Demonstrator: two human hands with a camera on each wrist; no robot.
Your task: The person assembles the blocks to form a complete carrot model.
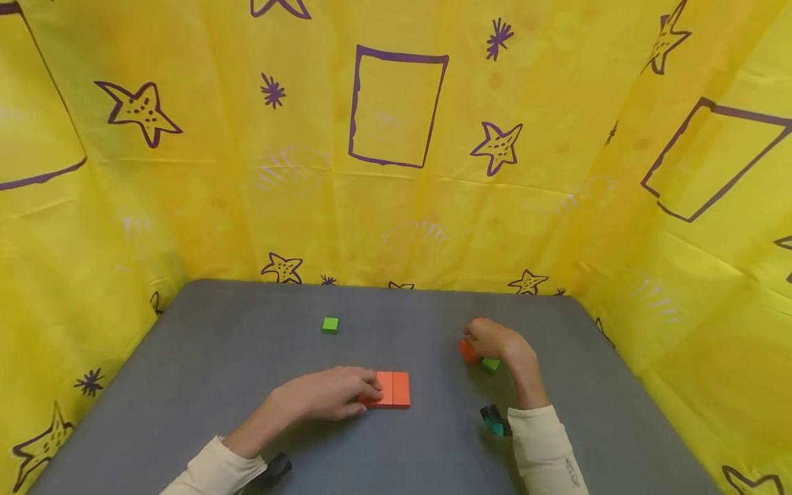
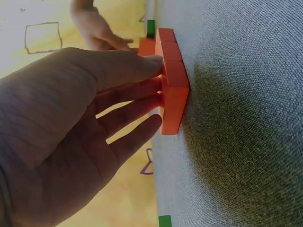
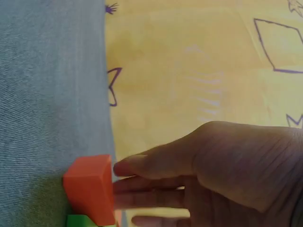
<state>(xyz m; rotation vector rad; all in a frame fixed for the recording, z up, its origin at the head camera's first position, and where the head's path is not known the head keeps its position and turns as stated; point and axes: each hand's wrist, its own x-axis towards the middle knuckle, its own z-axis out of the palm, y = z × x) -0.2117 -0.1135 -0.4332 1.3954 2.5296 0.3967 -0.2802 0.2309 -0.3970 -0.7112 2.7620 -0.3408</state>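
Note:
Orange blocks [image 1: 401, 390] lie side by side in a row on the grey table. My left hand [image 1: 328, 393] rests over the left end of this row. In the left wrist view, its thumb and fingertips touch the top of the nearest orange block [image 2: 176, 101], fingers mostly straight. Farther right, my right hand [image 1: 498, 342] is over another orange block [image 1: 468, 351]. The right wrist view shows its extended thumb and fingers right at the face of that orange block [image 3: 90, 187]; a firm grip is not visible. Beside it lies a green block [image 1: 491, 365], partly hidden.
A single green block [image 1: 330, 325] lies farther back on the grey table [image 1: 247, 309]. A bit of orange [image 1: 479, 320] shows behind the right hand. Yellow cloth [image 1: 396, 206] with purple drawings borders the back and sides. Dark wrist-worn devices [image 1: 495, 419] hang below both sleeves.

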